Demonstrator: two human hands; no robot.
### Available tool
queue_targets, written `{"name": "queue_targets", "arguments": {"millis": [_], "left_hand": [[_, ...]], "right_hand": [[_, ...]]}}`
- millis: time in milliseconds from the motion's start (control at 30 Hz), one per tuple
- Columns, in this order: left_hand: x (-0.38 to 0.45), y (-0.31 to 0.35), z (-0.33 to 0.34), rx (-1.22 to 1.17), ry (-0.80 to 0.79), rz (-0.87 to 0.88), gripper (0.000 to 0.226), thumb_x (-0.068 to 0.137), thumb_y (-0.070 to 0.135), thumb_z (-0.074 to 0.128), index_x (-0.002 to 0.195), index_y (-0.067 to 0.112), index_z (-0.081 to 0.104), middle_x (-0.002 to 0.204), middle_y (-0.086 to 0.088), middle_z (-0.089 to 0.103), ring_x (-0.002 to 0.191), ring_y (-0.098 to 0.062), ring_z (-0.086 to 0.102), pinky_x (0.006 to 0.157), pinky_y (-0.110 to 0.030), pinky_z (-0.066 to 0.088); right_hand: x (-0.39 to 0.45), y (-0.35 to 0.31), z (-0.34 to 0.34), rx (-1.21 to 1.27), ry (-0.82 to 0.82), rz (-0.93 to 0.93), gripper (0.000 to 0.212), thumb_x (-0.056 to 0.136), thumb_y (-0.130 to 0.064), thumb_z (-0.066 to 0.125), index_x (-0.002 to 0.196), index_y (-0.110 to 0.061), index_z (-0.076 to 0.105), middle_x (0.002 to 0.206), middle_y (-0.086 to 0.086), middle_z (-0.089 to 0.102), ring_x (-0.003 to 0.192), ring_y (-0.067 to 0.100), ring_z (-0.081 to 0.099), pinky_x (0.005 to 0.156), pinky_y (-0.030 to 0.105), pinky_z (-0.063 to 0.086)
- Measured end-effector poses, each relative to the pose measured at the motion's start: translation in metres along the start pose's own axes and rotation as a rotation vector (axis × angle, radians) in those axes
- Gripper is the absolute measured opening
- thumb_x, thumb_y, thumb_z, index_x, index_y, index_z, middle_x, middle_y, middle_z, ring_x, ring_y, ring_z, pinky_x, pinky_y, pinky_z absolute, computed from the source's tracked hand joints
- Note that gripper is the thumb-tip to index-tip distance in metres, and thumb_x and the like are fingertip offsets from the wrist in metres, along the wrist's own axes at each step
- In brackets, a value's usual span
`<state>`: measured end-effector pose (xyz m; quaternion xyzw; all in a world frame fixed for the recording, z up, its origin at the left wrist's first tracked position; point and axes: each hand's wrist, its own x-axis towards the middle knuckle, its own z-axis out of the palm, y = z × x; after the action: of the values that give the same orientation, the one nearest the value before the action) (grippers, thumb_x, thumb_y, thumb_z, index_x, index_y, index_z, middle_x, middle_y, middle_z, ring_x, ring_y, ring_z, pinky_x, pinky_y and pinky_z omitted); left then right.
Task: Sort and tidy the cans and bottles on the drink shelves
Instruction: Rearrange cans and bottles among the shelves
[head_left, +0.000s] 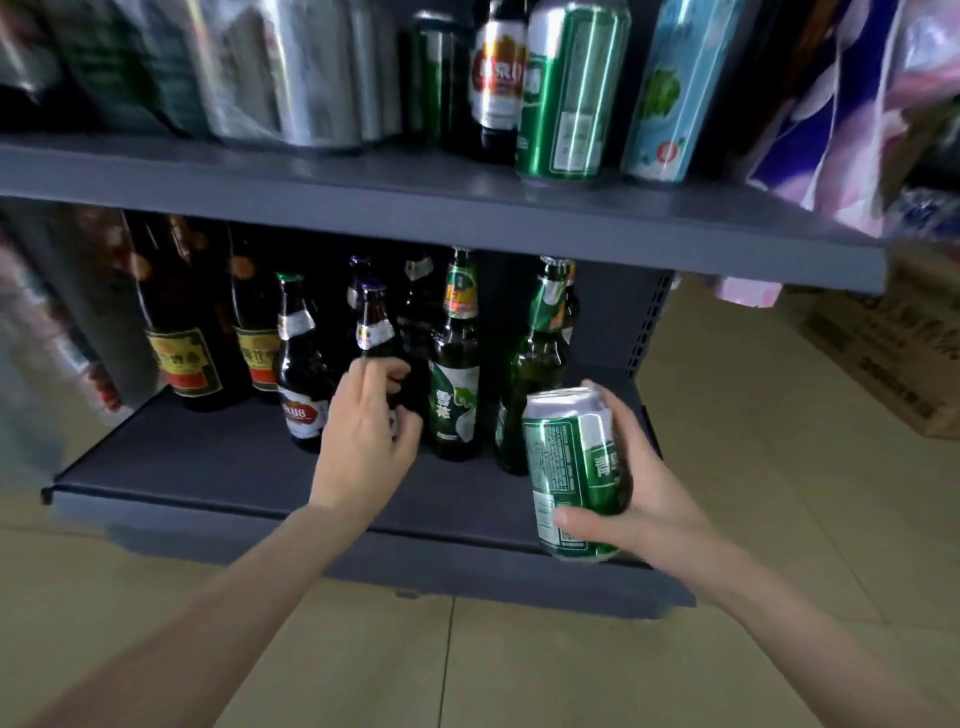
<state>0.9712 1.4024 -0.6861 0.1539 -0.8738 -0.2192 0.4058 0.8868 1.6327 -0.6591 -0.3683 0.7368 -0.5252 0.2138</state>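
My right hand (644, 488) grips a green and silver can (574, 467), tilted, in front of the lower shelf's right end. My left hand (366, 431) is curled around the body of a dark brown bottle (375, 332) with a purple cap on the lower shelf (208, 467). Beside it stand a brown bottle with a red and white label (301, 374), a green bottle with a white and green label (456, 374) and another green bottle (537, 358). Two tall dark bottles with yellow labels (182, 332) stand at the left.
The upper shelf (467, 218) carries a green can (571, 88), a light blue can (670, 88), a brown bottle (498, 78) and blurred silver cans (301, 67). Purple and white packs (852, 114) hang at the right. A cardboard box (883, 348) sits on the tiled floor.
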Motion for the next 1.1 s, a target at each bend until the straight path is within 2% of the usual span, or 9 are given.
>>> {"name": "queue_targets", "arguments": {"millis": [100, 233, 300, 400, 533, 767, 900, 1033, 1100], "left_hand": [[0.013, -0.001, -0.044, 0.050, 0.120, 0.141, 0.028, 0.079, 0.005, 0.044, 0.106, 0.007, 0.049, 0.099, -0.007, 0.050, 0.093, -0.015, 0.045, 0.081, -0.023, 0.035], [0.044, 0.020, -0.086, 0.041, 0.243, 0.235, 0.029, 0.077, 0.012, 0.040, 0.105, 0.014, 0.044, 0.100, -0.010, 0.050, 0.093, -0.020, 0.044, 0.081, -0.028, 0.032], [0.066, 0.036, -0.097, 0.043, 0.279, 0.264, 0.030, 0.077, 0.013, 0.041, 0.106, 0.013, 0.045, 0.099, -0.011, 0.050, 0.092, -0.020, 0.042, 0.080, -0.026, 0.029], [0.097, 0.055, -0.102, 0.080, 0.235, 0.213, 0.034, 0.079, 0.016, 0.043, 0.111, 0.008, 0.049, 0.106, -0.010, 0.048, 0.097, -0.021, 0.040, 0.080, -0.025, 0.023], [0.120, 0.060, -0.104, 0.116, 0.177, 0.008, 0.034, 0.084, 0.010, 0.051, 0.117, 0.009, 0.047, 0.112, -0.007, 0.046, 0.105, -0.026, 0.041, 0.089, -0.035, 0.026], [0.132, 0.034, -0.126, 0.070, 0.134, -0.134, 0.031, 0.088, 0.011, 0.049, 0.118, 0.012, 0.043, 0.103, 0.002, 0.050, 0.103, -0.022, 0.046, 0.089, -0.036, 0.031], [0.141, 0.022, -0.133, 0.127, 0.101, -0.180, 0.031, 0.088, 0.014, 0.049, 0.119, 0.011, 0.042, 0.107, -0.005, 0.055, 0.104, -0.026, 0.048, 0.088, -0.040, 0.035], [0.150, 0.027, -0.129, 0.083, 0.066, -0.111, 0.041, 0.089, 0.016, 0.051, 0.128, 0.017, 0.038, 0.117, -0.005, 0.050, 0.107, -0.023, 0.045, 0.088, -0.035, 0.036], [0.157, 0.038, -0.122, 0.057, 0.026, -0.033, 0.052, 0.088, 0.020, 0.054, 0.135, 0.025, 0.033, 0.128, -0.007, 0.039, 0.113, -0.025, 0.038, 0.088, -0.031, 0.035]], "right_hand": [[-0.002, -0.054, 0.004, -0.121, 0.067, -0.214, 0.105, 0.061, -0.020, 0.082, 0.137, -0.051, 0.017, 0.116, -0.044, 0.048, 0.110, -0.013, 0.051, 0.084, 0.004, 0.042], [-0.001, -0.120, -0.003, -0.202, 0.231, -0.411, 0.102, 0.055, -0.040, 0.083, 0.132, -0.057, 0.018, 0.121, -0.046, 0.042, 0.116, -0.016, 0.045, 0.086, 0.001, 0.038], [0.007, -0.146, -0.010, -0.229, 0.322, -0.459, 0.103, 0.054, -0.038, 0.088, 0.129, -0.056, 0.019, 0.120, -0.044, 0.045, 0.114, -0.019, 0.044, 0.087, 0.000, 0.037], [0.032, -0.175, -0.014, -0.238, 0.462, -0.450, 0.101, 0.057, -0.034, 0.087, 0.131, -0.049, 0.020, 0.120, -0.036, 0.044, 0.109, -0.018, 0.045, 0.089, 0.002, 0.035], [0.082, -0.193, -0.001, -0.289, 0.520, -0.405, 0.106, 0.062, -0.033, 0.085, 0.143, -0.034, 0.016, 0.132, -0.014, 0.041, 0.126, 0.013, 0.039, 0.102, 0.026, 0.033], [0.156, -0.203, 0.042, -0.407, 0.569, -0.287, 0.105, 0.074, -0.034, 0.077, 0.148, -0.021, 0.005, 0.137, 0.006, 0.039, 0.126, 0.025, 0.037, 0.096, 0.032, 0.037], [0.177, -0.209, 0.049, -0.564, 0.581, -0.199, 0.084, 0.085, -0.027, 0.067, 0.147, -0.010, 0.012, 0.142, 0.011, 0.031, 0.122, 0.027, 0.046, 0.087, 0.030, 0.041], [0.157, -0.209, 0.027, -0.631, 0.737, -0.437, 0.065, 0.085, -0.016, 0.065, 0.140, -0.011, 0.031, 0.139, 0.010, 0.034, 0.129, 0.024, 0.036, 0.104, 0.029, 0.033], [0.146, -0.206, 0.000, -0.804, 0.852, -0.503, 0.070, 0.079, -0.019, 0.071, 0.140, -0.017, 0.035, 0.143, 0.011, 0.029, 0.130, 0.030, 0.030, 0.107, 0.040, 0.031]]}}
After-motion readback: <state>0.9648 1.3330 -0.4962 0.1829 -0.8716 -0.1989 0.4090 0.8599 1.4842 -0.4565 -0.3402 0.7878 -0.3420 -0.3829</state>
